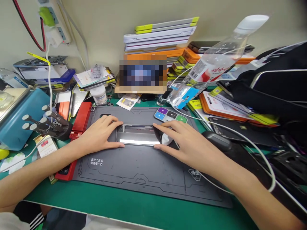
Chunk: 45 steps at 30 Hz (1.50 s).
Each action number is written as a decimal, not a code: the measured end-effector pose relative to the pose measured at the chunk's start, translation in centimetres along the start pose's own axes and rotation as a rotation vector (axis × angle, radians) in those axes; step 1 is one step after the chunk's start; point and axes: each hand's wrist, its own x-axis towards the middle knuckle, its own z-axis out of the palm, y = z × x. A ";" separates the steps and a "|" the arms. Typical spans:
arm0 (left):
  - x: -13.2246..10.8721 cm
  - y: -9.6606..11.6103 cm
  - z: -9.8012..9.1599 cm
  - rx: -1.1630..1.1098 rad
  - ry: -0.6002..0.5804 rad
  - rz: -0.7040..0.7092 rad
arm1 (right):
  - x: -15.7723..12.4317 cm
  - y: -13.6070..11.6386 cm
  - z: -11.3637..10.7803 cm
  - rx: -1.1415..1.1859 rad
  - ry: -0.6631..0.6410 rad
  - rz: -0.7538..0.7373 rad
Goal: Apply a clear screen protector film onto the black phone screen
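A smartphone (137, 133) with a dark, glossy, reflective front lies lengthwise across the middle of the grey work mat (141, 166). Its left end sits between the thumb and fingers of my left hand (103, 131). My right hand (178, 136) grips the other end, thumb at the near edge and fingertips at the far edge. A crumpled white piece (166, 139) shows partly beneath my right fingers. Behind my left hand, a small dark object is mostly hidden. Just beyond the right hand lies a tray with coloured squares (170, 115).
Left of the mat are a red clamp-like fixture (80, 119), a screwdriver stand (56, 126) and a blue box (24, 118). A propped screen (141, 75), stacked flat boxes (160, 38) and a tilted plastic bottle (213, 64) line the back. A white cable (240, 132) crosses the right side.
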 end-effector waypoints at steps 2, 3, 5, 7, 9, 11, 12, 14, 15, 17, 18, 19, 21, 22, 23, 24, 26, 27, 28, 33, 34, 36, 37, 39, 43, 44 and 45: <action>0.0 0.1 -0.1 -0.016 -0.001 -0.008 | 0.0 0.0 0.1 -0.007 0.004 0.001; 0.0 0.1 -0.1 -0.023 -0.003 -0.014 | 0.0 0.1 0.1 -0.008 0.004 0.004; 0.0 0.1 -0.1 -0.035 -0.001 -0.024 | 0.0 0.1 0.1 -0.005 0.001 0.010; -0.1 0.1 -0.1 -0.047 0.005 -0.029 | 0.1 0.1 0.1 -0.009 -0.004 0.010; -0.1 0.0 -0.1 -0.059 0.011 -0.030 | 0.1 0.1 0.1 -0.018 -0.007 0.006; -0.1 0.0 -0.1 -0.063 0.005 -0.033 | 0.1 0.1 0.1 -0.029 -0.006 0.000; -0.1 0.0 -0.1 -0.061 -0.002 -0.036 | 0.1 0.1 0.1 -0.033 -0.007 -0.001; -0.1 0.0 -0.2 -0.053 -0.013 -0.038 | 0.1 0.1 0.1 -0.035 -0.008 0.001; 0.0 0.0 -0.2 -0.051 -0.013 -0.033 | 0.1 0.1 0.1 -0.035 -0.007 0.004; 0.0 0.0 -0.4 -0.045 -0.001 -0.011 | 0.1 0.1 0.1 -0.031 -0.008 0.009; 0.0 0.1 -0.4 -0.035 0.006 0.005 | 0.1 0.1 0.1 -0.030 -0.007 0.008; -0.1 0.1 -0.4 -0.018 0.010 0.026 | 0.1 0.1 0.1 -0.028 -0.006 0.006; -0.1 0.0 -0.5 0.039 0.013 0.072 | 0.1 0.1 0.2 -0.025 -0.005 0.003; -0.2 0.0 -0.5 0.070 0.017 0.097 | 0.1 0.1 0.2 -0.024 -0.002 0.004; -0.2 0.0 -0.5 0.096 0.022 0.119 | 0.2 0.2 0.2 -0.024 0.002 0.007; -0.2 -0.1 -0.4 0.115 0.027 0.137 | 0.2 0.2 0.3 -0.023 0.004 0.008; -0.2 -0.2 -0.4 0.133 0.042 0.154 | 0.2 0.2 0.3 -0.024 0.006 0.004; -0.2 -0.2 -0.3 0.131 0.048 0.157 | 0.1 0.2 0.4 -0.027 0.006 0.001; -0.3 -0.2 -0.3 0.123 0.052 0.158 | 0.1 0.2 0.4 -0.030 0.007 -0.002; -0.3 -0.4 -0.1 0.060 0.080 0.160 | 0.0 0.5 0.6 -0.043 0.016 -0.008; -0.3 -0.4 -0.2 0.053 0.081 0.158 | 0.0 0.5 0.6 -0.041 0.015 -0.008; -0.3 -0.4 -0.3 0.041 0.076 0.151 | -0.1 0.5 0.6 -0.035 0.013 -0.006; -0.3 -0.4 -0.3 0.039 0.076 0.148 | -0.1 0.4 0.6 -0.034 0.013 -0.005; -0.2 -0.4 -0.4 0.040 0.075 0.146 | -0.1 0.4 0.5 -0.036 0.010 -0.004; -0.2 -0.4 -0.4 0.030 0.079 0.153 | -0.1 0.3 0.4 -0.039 0.004 -0.007; -0.2 -0.4 -0.3 0.020 0.082 0.146 | -0.1 0.3 0.4 -0.038 0.005 -0.008; -0.2 -0.4 -0.3 0.007 0.078 0.146 | -0.1 0.3 0.4 -0.039 0.008 -0.010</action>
